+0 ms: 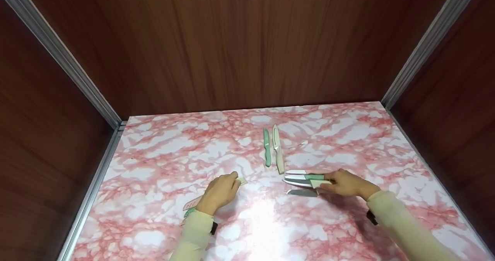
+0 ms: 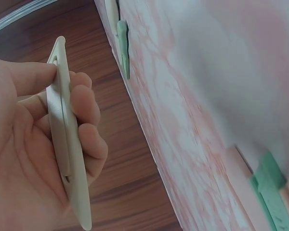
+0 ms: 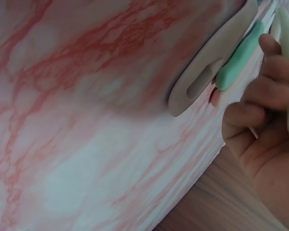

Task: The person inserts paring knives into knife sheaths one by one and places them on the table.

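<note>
Fingers curled round its handle, the right hand [image 1: 348,183] holds the cream knife [image 1: 318,184], blade pointing left; the left hand [image 1: 221,191] grips a slim cream cover [image 2: 77,159], thumb on one face and fingers behind. Knife and cover are well apart over the table [image 1: 348,137].

Good handling here probably means keeping the right fingers behind the blade and the left fingertips off whichever end of the cover faces it. As the cover looks thin, a light pinch on its flat sides should do; a hard squeeze could narrow its slot. Lifting the knife straight up seems wise, since the green knife [image 1: 315,177] lies right beside it and could be nudged.

Beyond that lies the pink knife [image 1: 296,172]; nearer the person is a grey blade [image 1: 303,193], its handle hidden. Further off, a long green knife [image 1: 267,152] and a long cream knife [image 1: 280,162] lie side by side, blades probably covered. Pink and green covers [image 1: 190,203] show beside the left forearm.

Handles look smooth, matte and round-ended, like plastic. Blades are slim, white or grey. Red-and-white marbling patterns the table, with wood-grained panels [image 1: 247,48] around.
</note>
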{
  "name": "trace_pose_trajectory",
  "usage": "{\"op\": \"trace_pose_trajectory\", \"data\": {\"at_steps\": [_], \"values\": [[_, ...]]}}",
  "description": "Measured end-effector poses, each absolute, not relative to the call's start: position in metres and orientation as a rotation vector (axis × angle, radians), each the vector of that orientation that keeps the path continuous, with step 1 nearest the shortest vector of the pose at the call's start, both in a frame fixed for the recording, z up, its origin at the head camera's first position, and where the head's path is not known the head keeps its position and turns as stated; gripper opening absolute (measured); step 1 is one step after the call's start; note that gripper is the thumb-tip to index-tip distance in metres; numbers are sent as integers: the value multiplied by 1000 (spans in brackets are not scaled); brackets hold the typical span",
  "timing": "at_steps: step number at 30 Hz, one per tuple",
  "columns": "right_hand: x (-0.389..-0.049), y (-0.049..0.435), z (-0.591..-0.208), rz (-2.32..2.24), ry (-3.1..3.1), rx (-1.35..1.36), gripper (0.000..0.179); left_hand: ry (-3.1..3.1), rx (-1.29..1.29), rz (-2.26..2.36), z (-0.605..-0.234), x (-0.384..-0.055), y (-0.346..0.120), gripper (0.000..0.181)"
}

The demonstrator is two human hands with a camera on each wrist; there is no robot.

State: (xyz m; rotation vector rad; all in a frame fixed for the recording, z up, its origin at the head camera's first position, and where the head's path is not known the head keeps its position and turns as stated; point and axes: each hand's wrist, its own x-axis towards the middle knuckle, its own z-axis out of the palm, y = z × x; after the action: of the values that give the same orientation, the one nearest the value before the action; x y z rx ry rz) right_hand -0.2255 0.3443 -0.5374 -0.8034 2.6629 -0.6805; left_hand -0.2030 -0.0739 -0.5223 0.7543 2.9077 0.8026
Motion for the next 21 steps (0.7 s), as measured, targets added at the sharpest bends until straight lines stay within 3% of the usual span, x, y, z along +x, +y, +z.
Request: {"op": "trace_pose_trajectory", "data": {"at_steps": [21], "values": [[-214, 318, -523, -718, 2696, -810, 7, 2854, 820, 864, -516, -203, -45, 23]]}}
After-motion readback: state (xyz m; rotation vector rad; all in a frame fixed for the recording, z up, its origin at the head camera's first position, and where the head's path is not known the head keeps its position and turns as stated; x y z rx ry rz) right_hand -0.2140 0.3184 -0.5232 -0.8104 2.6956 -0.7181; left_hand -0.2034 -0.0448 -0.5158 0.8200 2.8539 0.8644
